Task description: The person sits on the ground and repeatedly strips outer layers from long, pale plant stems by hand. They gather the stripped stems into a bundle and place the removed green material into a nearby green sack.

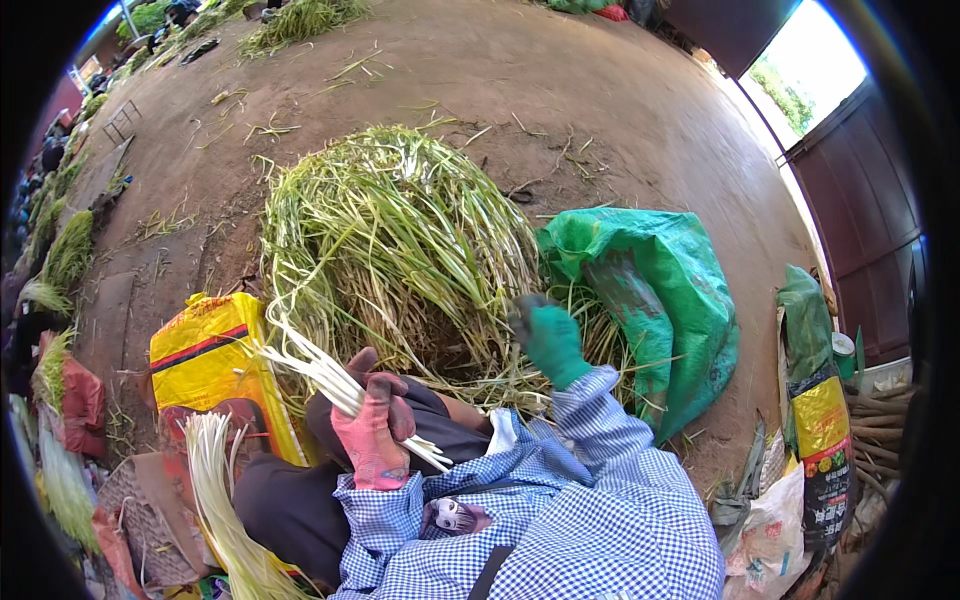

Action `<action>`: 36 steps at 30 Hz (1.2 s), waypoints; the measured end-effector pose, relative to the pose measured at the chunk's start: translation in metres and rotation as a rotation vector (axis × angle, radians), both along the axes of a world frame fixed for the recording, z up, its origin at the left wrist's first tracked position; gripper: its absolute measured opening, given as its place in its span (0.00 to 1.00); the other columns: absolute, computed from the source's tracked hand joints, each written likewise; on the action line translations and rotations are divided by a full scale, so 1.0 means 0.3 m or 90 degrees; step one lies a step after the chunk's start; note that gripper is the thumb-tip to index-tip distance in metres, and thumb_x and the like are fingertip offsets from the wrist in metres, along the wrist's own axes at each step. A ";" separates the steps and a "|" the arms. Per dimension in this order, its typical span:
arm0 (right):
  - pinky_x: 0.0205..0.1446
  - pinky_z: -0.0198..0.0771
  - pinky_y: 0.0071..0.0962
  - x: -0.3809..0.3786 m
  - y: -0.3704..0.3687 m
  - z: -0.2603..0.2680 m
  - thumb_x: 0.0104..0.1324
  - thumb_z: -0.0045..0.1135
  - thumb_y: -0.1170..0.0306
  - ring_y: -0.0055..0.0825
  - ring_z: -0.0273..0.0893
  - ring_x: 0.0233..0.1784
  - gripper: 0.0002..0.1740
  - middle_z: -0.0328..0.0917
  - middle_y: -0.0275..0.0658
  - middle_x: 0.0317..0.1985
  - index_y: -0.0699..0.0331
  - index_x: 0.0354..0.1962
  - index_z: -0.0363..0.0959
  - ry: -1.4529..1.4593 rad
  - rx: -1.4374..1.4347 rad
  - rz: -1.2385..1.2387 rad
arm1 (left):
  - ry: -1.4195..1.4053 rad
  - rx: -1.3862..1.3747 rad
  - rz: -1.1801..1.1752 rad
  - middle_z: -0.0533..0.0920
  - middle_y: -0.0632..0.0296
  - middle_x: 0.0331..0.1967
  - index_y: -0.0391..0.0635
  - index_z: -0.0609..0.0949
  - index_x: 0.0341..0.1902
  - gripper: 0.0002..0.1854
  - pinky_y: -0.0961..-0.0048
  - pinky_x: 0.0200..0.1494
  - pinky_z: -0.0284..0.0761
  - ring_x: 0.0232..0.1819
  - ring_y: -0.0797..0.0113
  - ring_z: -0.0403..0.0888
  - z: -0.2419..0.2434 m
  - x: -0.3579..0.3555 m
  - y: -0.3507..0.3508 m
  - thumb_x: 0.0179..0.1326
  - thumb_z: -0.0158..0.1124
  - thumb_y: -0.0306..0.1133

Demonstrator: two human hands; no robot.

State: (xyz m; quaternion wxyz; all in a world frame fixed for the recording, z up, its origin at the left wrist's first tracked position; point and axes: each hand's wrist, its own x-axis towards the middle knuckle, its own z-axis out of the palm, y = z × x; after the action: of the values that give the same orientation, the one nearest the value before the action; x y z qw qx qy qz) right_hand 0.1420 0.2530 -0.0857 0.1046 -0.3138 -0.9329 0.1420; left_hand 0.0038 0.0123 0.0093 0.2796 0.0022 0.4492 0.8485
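My left hand (375,427), in a pink glove with dark patches, is closed around a small bunch of pale peeled stalks (322,375). Their ends stick out on both sides of the fist above my lap. My right hand (546,336), in a green glove with dark fingertips, is at the right lower edge of a big heap of long green stalks (390,217). Whether its fingers hold a stalk cannot be told. A thicker bundle of whitish stalks (232,517) lies beside my leg at the lower left.
A crumpled green woven sack (675,277) lies right of the heap, a yellow sack (202,360) left of it. More sacks (821,435) and sticks (881,431) are at the right, near a brown metal gate (855,202). Further stalk piles (71,251) line the left.
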 end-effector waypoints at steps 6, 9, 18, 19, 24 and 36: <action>0.38 0.72 0.46 -0.120 -0.050 -0.185 0.61 0.61 0.63 0.53 0.78 0.37 0.17 0.78 0.52 0.33 0.66 0.42 0.71 -0.026 -0.123 0.030 | -0.010 0.011 0.008 0.80 0.54 0.28 0.34 0.70 0.59 0.24 0.78 0.10 0.57 0.08 0.77 0.64 0.004 -0.002 -0.019 0.63 0.65 0.30; 0.37 0.71 0.40 -0.037 -0.052 -0.150 0.64 0.59 0.65 0.49 0.78 0.33 0.13 0.77 0.54 0.29 0.66 0.40 0.73 0.013 -0.208 0.070 | -0.011 0.002 -0.001 0.80 0.55 0.28 0.34 0.70 0.59 0.25 0.78 0.10 0.57 0.07 0.78 0.63 0.004 0.000 -0.024 0.63 0.66 0.31; 0.40 0.74 0.38 0.017 -0.114 -0.091 0.62 0.60 0.66 0.45 0.79 0.37 0.16 0.76 0.50 0.41 0.59 0.48 0.74 0.132 -0.190 0.002 | -0.005 -0.005 -0.004 0.80 0.56 0.28 0.35 0.70 0.60 0.25 0.78 0.10 0.57 0.08 0.78 0.64 0.002 0.000 -0.038 0.64 0.65 0.32; 0.41 0.75 0.37 -0.002 -0.121 -0.115 0.62 0.61 0.66 0.44 0.79 0.36 0.17 0.77 0.49 0.42 0.59 0.49 0.74 0.123 -0.176 0.037 | -0.010 -0.011 -0.001 0.80 0.56 0.28 0.35 0.70 0.60 0.25 0.78 0.10 0.57 0.08 0.78 0.64 0.001 0.001 -0.041 0.64 0.65 0.32; 0.38 0.72 0.47 -0.100 -0.152 -0.234 0.62 0.58 0.63 0.52 0.78 0.38 0.16 0.78 0.51 0.41 0.62 0.44 0.74 -0.057 -0.103 -0.031 | -0.022 -0.018 0.002 0.80 0.55 0.28 0.35 0.71 0.60 0.24 0.77 0.10 0.57 0.08 0.77 0.64 -0.006 0.004 -0.060 0.64 0.65 0.32; 0.41 0.71 0.26 0.013 -0.106 0.025 0.64 0.59 0.68 0.22 0.75 0.37 0.14 0.79 0.38 0.33 0.70 0.42 0.73 0.268 -0.658 -0.085 | -0.008 -0.047 0.034 0.79 0.59 0.27 0.36 0.71 0.60 0.26 0.79 0.09 0.52 0.07 0.80 0.59 -0.003 0.017 -0.067 0.63 0.66 0.35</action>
State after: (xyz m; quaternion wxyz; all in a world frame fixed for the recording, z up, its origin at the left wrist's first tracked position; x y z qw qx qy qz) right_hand 0.1460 0.2211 -0.0781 0.1298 -0.3474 -0.6795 0.6330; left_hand 0.0089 -0.0078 0.0085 0.2592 -0.0253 0.4782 0.8388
